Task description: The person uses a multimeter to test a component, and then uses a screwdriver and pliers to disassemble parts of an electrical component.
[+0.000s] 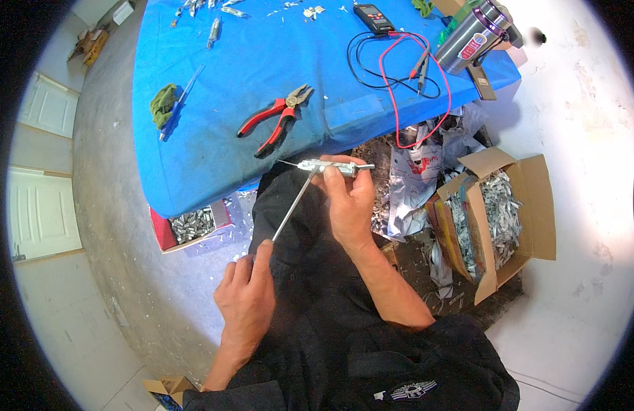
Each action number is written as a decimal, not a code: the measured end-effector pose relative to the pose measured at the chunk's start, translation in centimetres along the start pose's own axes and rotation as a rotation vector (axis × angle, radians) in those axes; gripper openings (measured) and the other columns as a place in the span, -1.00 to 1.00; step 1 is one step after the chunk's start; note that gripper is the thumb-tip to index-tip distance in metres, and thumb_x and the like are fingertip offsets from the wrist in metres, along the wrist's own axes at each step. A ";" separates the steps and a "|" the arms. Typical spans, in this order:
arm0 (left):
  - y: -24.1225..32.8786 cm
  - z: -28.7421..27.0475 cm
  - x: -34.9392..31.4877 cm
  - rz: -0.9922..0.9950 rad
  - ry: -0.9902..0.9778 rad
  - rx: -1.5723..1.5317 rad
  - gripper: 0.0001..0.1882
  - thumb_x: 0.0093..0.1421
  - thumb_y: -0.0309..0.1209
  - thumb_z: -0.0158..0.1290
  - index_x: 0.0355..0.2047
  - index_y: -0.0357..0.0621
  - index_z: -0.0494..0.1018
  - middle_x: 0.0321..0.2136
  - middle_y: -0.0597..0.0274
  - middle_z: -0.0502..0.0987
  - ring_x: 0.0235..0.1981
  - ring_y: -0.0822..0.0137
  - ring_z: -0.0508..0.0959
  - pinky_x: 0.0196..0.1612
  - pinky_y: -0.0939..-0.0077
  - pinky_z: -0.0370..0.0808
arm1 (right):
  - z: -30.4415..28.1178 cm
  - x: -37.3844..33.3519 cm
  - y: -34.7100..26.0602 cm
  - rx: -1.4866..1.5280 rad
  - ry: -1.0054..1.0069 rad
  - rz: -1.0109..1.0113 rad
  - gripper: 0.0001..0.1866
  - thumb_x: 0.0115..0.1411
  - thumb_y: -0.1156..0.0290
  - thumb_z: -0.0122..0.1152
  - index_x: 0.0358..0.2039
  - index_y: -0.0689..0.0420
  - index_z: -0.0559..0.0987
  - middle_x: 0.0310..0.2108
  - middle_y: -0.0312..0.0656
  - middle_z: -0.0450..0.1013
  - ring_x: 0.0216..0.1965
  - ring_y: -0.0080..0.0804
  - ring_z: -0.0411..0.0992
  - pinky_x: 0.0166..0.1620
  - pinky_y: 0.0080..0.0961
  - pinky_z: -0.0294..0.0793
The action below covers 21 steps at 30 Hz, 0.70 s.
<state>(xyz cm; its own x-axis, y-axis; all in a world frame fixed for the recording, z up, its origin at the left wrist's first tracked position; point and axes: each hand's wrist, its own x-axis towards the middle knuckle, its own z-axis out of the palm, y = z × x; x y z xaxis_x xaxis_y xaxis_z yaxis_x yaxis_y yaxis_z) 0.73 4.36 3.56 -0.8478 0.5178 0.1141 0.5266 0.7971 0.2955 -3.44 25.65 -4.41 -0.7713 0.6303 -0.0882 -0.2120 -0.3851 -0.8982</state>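
Observation:
My left hand (244, 294) is closed round a screwdriver (291, 215); its handle is hidden in the fist and its long thin metal shaft slants up to the right. The shaft's tip meets a slim white-and-silver part (344, 167) with a thin wire at its left end and a metal rod at its right. My right hand (350, 205) pinches this part between thumb and fingers, above my dark-clothed lap. Just beyond, on the blue-covered table (214, 151), lie pliers (279, 120) with red-and-black handles, their jaws pointing up to the right.
A multimeter (374, 18) with red and black leads lies at the back, beside a steel flask (473, 38). A blue pen-like stick (182, 103) touches a green cloth (163, 105). Cardboard boxes of metal scraps (498, 212) and small cylinders (192, 226) stand below the table.

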 end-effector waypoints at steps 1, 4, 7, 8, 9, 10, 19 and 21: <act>0.1 0.2 0.0 -0.009 0.001 -0.005 -0.43 0.15 -0.58 0.24 0.20 -0.02 0.53 -0.29 0.14 0.58 -0.29 0.05 0.60 -0.30 0.11 0.55 | 0.1 0.0 0.2 -0.002 0.006 -0.018 -0.79 0.47 0.50 0.17 0.03 0.30 0.45 -0.03 -0.06 0.58 -0.14 -0.43 0.62 -0.03 -0.48 0.71; 0.4 0.9 -0.2 -0.025 -0.002 0.005 -0.41 0.16 -0.57 0.24 0.24 -0.02 0.50 -0.29 0.14 0.57 -0.30 0.04 0.59 -0.32 0.11 0.55 | 0.4 -0.2 0.1 -0.031 0.014 -0.042 -0.80 0.47 0.51 0.15 0.03 0.29 0.43 -0.01 -0.04 0.57 -0.12 -0.42 0.62 -0.01 -0.46 0.71; 0.5 1.5 -0.5 -0.041 -0.019 0.050 -0.39 0.17 -0.56 0.23 0.27 -0.02 0.47 -0.30 0.12 0.56 -0.30 0.02 0.59 -0.35 0.10 0.55 | 0.8 -0.2 0.7 -0.037 0.026 -0.070 -0.79 0.47 0.51 0.14 0.04 0.29 0.41 0.01 -0.02 0.56 -0.09 -0.41 0.62 0.00 -0.47 0.69; 0.6 1.8 -0.7 -0.053 -0.025 0.050 -0.39 0.18 -0.56 0.23 0.28 -0.02 0.47 -0.30 0.11 0.55 -0.30 0.01 0.59 -0.36 0.09 0.55 | 1.0 -0.3 0.7 -0.044 0.027 -0.074 -0.79 0.47 0.51 0.14 0.04 0.29 0.41 0.01 -0.02 0.56 -0.09 -0.41 0.61 0.00 -0.47 0.69; 0.7 2.0 -0.8 -0.064 -0.031 0.048 -0.39 0.19 -0.55 0.22 0.28 -0.02 0.46 -0.30 0.10 0.55 -0.30 0.00 0.60 -0.37 0.08 0.54 | 1.2 -0.4 0.6 -0.053 0.029 -0.080 -0.79 0.47 0.52 0.14 0.03 0.29 0.40 0.01 -0.02 0.55 -0.10 -0.41 0.61 0.00 -0.47 0.68; 1.0 2.0 -0.9 -0.094 -0.057 0.007 -0.39 0.21 -0.55 0.22 0.29 -0.02 0.45 -0.31 0.08 0.55 -0.32 -0.03 0.60 -0.36 0.07 0.54 | 1.3 -0.4 0.6 -0.062 0.031 -0.085 -0.79 0.47 0.52 0.14 0.03 0.29 0.40 0.01 -0.02 0.55 -0.10 -0.41 0.61 0.00 -0.47 0.67; -1.9 -2.2 2.0 -0.025 -0.211 -0.261 -0.45 0.26 -0.51 0.21 0.27 0.01 0.47 -0.39 0.02 0.51 -0.42 -0.10 0.61 -0.36 0.03 0.55 | -0.7 -0.1 0.4 -0.207 -0.051 -0.093 -0.79 0.46 0.53 0.12 0.03 0.30 0.38 -0.04 -0.05 0.53 -0.10 -0.40 0.59 0.02 -0.45 0.65; -3.3 -3.1 3.0 0.060 -0.213 -0.167 -0.44 0.24 -0.53 0.20 0.27 0.02 0.47 -0.40 0.07 0.49 -0.41 -0.03 0.60 -0.38 0.08 0.54 | -0.9 -0.2 0.7 -0.210 -0.063 -0.082 -0.79 0.46 0.54 0.12 0.03 0.30 0.38 -0.03 -0.05 0.53 -0.10 -0.40 0.59 0.03 -0.44 0.65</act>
<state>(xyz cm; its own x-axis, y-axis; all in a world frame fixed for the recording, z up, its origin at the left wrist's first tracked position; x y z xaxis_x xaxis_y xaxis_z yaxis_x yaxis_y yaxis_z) -3.79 2.35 5.83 -0.7736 0.6307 -0.0608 0.5433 0.7096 0.4487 -2.92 25.87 -5.37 -0.7938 0.6081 0.0097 -0.1510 -0.1817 -0.9717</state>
